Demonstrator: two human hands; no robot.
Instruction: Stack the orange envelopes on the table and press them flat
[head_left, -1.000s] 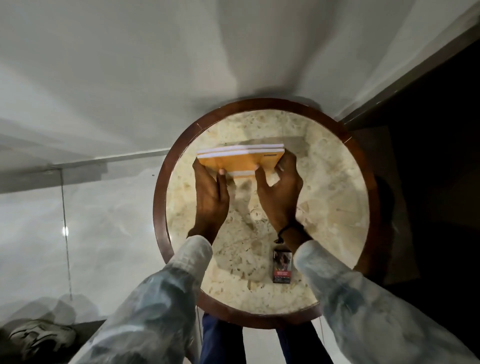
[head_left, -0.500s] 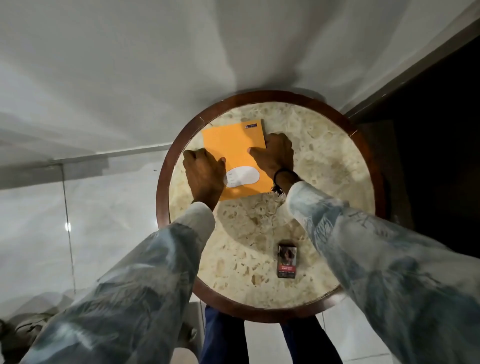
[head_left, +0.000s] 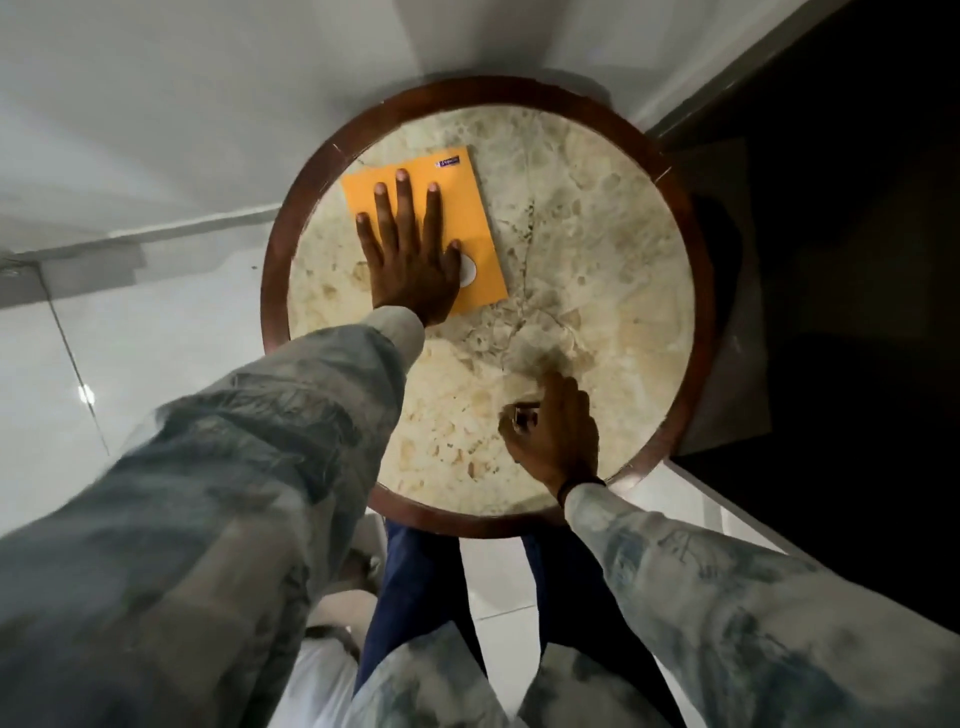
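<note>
While the orange envelopes (head_left: 475, 208) lie in one pile on the far left part of the table (head_left: 597, 249), my left hand (head_left: 410, 249) is spread flat on top of them, fingers (head_left: 401, 192) splayed and straight, palm down, gripping nothing. I judge the stacking done and the pressing under way; what may be left is to smooth the near right corner, which my palm does not cover. From above I see only the top sheet, so I cannot say how many envelopes are under it or whether their edges line up. A pale oval mark on the top envelope is half hidden by my thumb side, and the small printed label at its far corner is too small to read. My right hand (head_left: 553, 436) is well apart, near the table's near edge, its fingers curled around a small dark object (head_left: 522, 415) that is blurred and mostly covered, so I cannot tell what it is.
</note>
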